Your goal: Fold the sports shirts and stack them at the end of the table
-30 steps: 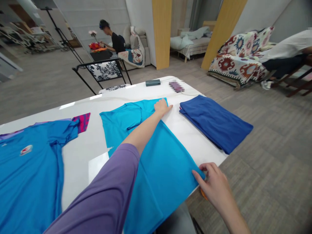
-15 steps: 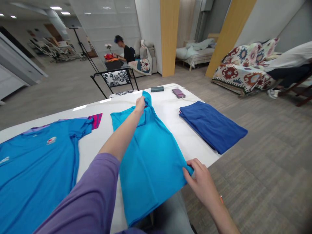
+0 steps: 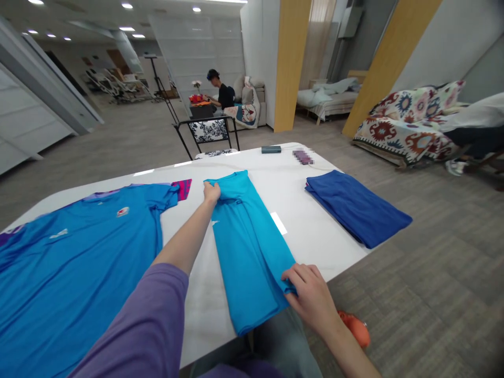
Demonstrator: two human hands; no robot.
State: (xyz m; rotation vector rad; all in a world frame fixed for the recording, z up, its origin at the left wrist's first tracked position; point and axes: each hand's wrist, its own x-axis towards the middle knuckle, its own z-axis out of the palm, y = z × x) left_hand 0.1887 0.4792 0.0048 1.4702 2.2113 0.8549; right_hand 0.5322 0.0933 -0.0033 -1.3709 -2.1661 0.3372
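A bright turquoise T-shirt (image 3: 248, 247) lies partly folded into a long strip on the white table (image 3: 197, 315), its lower end at the near edge. My left hand (image 3: 212, 193) reaches to the far end and is closed on the shirt's collar and shoulder part. At the near right corner, my right hand (image 3: 306, 286) pinches the hem. To the left, a blue T-shirt (image 3: 110, 252) with a small badge is spread out flat on top of other garments. A folded dark blue garment (image 3: 354, 207) rests at the table's right edge.
At the table's far side lie a dark case (image 3: 271, 149) and a blurred purple item (image 3: 303, 156). Beyond stands a black-framed chair (image 3: 208, 131). A person (image 3: 224, 94) sits further back. An orange object (image 3: 356, 329) shows below my right forearm.
My left hand has brought the far right part of the turquoise shirt over to the left and down. The shirt is now narrower. My right hand has moved slightly inward with the hem.
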